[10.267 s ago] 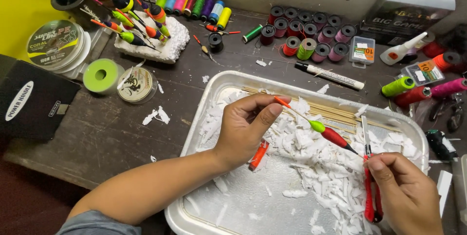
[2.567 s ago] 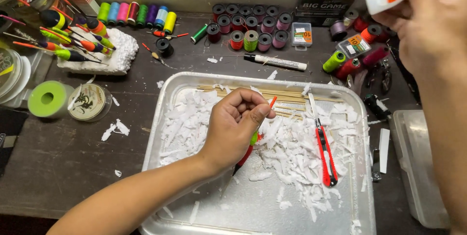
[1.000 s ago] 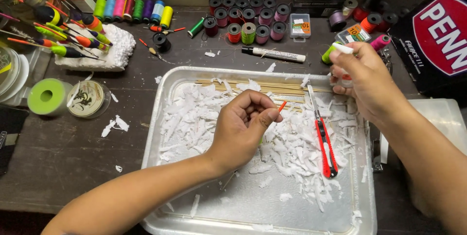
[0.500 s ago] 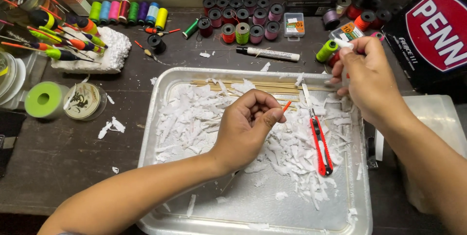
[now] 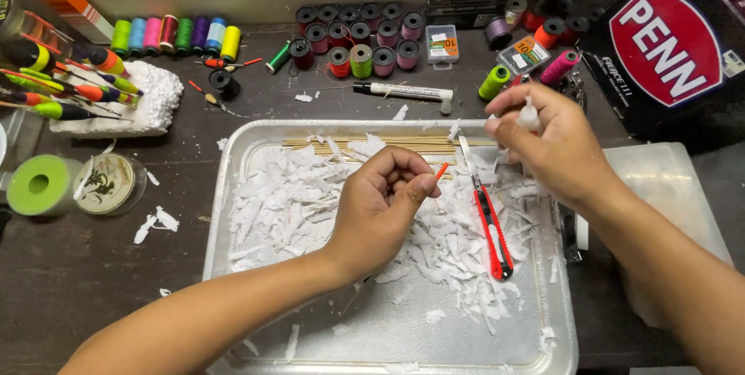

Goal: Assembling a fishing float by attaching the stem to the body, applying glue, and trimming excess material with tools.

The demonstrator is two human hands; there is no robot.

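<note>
Left hand: left hand (image 5: 380,208) curled into a loose fist over the middle of the tray, fingers pressed together on a thin orange-tipped stick (image 5: 440,171); only the tip shows past the fingers, pointing up and to the right.
Right hand: right hand (image 5: 547,146) raised above the tray's upper right corner, fingertips pinching a small white bottle (image 5: 528,116); most of the bottle is hidden by the fingers.
Tray: shallow metal tray (image 5: 388,328) on the dark table (image 5: 85,266), its lower part bare.
Tray contents: white foam shavings (image 5: 295,197) heaped across the upper half; a row of thin wooden sticks (image 5: 349,142) along the far wall; a red utility knife (image 5: 490,224) lying lengthwise on the shavings, just right of the left hand, touched by neither hand.
Behind tray: white marker pen (image 5: 403,92); dark thread spools (image 5: 357,34) in rows; bright thread spools (image 5: 174,34) to the left.
Far left: painted fishing floats (image 5: 66,84) stuck in a white foam block (image 5: 147,103); green line spool (image 5: 39,185) beside a clear line spool (image 5: 105,183).
Right: clear plastic box (image 5: 660,189) just beside the tray; black carton with a red oval (image 5: 667,49) behind it.
</note>
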